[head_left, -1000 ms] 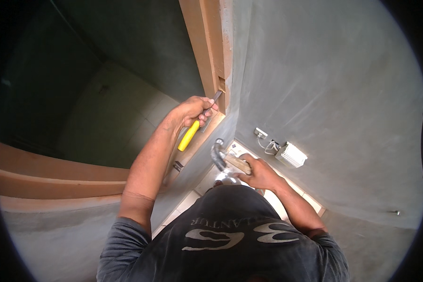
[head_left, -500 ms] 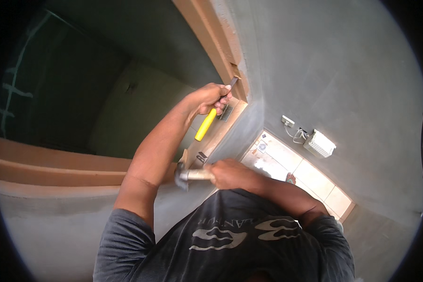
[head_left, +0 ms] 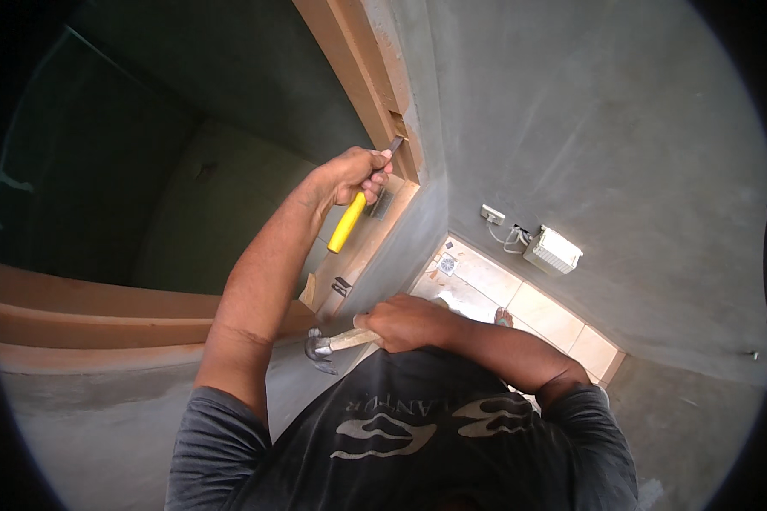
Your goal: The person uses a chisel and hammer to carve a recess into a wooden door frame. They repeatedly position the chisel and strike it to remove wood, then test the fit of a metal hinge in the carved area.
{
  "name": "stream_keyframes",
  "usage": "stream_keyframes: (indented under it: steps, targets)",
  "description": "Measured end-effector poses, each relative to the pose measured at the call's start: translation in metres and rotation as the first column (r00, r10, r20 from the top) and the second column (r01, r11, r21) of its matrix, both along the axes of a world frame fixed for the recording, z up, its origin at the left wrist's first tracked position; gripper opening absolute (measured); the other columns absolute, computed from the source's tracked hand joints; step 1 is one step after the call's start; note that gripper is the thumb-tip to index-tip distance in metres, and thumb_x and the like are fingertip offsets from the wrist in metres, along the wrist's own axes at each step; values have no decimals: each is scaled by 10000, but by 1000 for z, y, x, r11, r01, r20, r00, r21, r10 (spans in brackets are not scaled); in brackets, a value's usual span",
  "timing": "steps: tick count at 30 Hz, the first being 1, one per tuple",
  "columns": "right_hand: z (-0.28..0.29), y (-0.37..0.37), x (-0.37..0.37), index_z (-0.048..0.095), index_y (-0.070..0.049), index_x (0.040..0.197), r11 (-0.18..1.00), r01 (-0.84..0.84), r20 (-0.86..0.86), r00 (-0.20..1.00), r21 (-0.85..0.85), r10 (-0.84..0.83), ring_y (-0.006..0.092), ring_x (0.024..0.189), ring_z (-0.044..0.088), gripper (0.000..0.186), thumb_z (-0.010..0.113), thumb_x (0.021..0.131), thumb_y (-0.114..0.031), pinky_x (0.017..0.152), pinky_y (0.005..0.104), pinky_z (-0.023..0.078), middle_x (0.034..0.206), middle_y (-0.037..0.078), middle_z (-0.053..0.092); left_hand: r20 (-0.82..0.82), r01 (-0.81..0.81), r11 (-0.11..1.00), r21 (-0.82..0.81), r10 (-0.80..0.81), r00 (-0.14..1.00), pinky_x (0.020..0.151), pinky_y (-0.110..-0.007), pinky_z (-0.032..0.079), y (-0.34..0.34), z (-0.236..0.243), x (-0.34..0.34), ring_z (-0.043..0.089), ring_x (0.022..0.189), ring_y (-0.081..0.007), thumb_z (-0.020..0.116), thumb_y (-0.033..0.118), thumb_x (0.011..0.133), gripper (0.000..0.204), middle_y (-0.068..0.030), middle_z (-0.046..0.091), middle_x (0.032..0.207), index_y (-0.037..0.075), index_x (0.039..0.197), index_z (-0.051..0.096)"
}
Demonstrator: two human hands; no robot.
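My left hand (head_left: 358, 175) is closed round the metal shank of a chisel with a yellow handle (head_left: 347, 223). The chisel's blade tip meets the wooden frame (head_left: 411, 162) beside a small notch (head_left: 398, 124) cut in the wood. Lower down, my right hand (head_left: 400, 323) grips the pale wooden handle of a claw hammer (head_left: 318, 350). The hammer head hangs to the left of that fist, in front of the frame's lower corner and well below the chisel's handle end.
A grey metal plate (head_left: 380, 203) and a small dark metal piece (head_left: 341, 286) lie on the sill (head_left: 362, 255). On the grey wall (head_left: 588, 128) are a wall socket (head_left: 492, 213) and a white ribbed box (head_left: 555, 250) with loose wires. Below is a tiled floor (head_left: 561, 315).
The hammer head has dropped slightly and tilted, its claw now sharp instead of blurred. My left hand still holds the chisel at the frame. The whole view has shifted a little.
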State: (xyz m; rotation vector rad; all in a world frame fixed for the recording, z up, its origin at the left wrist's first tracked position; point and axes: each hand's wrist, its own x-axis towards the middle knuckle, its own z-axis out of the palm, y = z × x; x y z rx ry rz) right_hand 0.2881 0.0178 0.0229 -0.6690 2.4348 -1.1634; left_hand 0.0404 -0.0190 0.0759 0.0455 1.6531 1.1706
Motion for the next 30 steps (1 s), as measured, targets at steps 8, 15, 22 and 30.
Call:
stream_keyframes:
  steps: [8, 15, 22, 30]
  targets:
    - [-12, 12, -10, 618, -18, 1137, 952, 295, 94, 949, 76, -301, 458, 983, 693, 280, 649, 898, -160, 880, 548, 538, 971, 252, 714, -64, 2, 1000, -11, -3, 998, 422, -227, 267, -1, -1, -3, 276, 500, -50, 468, 299, 1116, 305, 60, 387, 654, 101, 888, 510]
    - [-8, -10, -3, 628, -64, 1150, 990, -66, -136, 987, 124, 82, 441, 928, 704, 280, 664, 892, -164, 839, 535, 556, 938, 217, 716, -35, 26, 997, 78, -23, 999, 434, -220, 269, -3, -12, -6, 278, 517, -52, 469, 303, 1116, 312, 57, 383, 659, 104, 879, 507]
    - [-24, 5, -34, 630, -41, 1157, 955, 248, 140, 964, -162, -227, 463, 986, 692, 289, 661, 878, -113, 872, 541, 541, 973, 249, 712, -18, -1, 997, 72, 2, 1000, 429, -230, 283, -9, -12, -6, 274, 515, -54, 470, 320, 1118, 318, 56, 381, 667, 102, 889, 502]
    - [-16, -3, -25, 574, -65, 1186, 992, -30, -5, 1000, 120, 31, 483, 943, 683, 333, 655, 865, -102, 846, 552, 537, 967, 271, 706, -4, 8, 995, 97, -8, 1000, 421, -224, 278, -9, -20, -12, 287, 500, -48, 470, 311, 1116, 312, 58, 384, 659, 100, 888, 500]
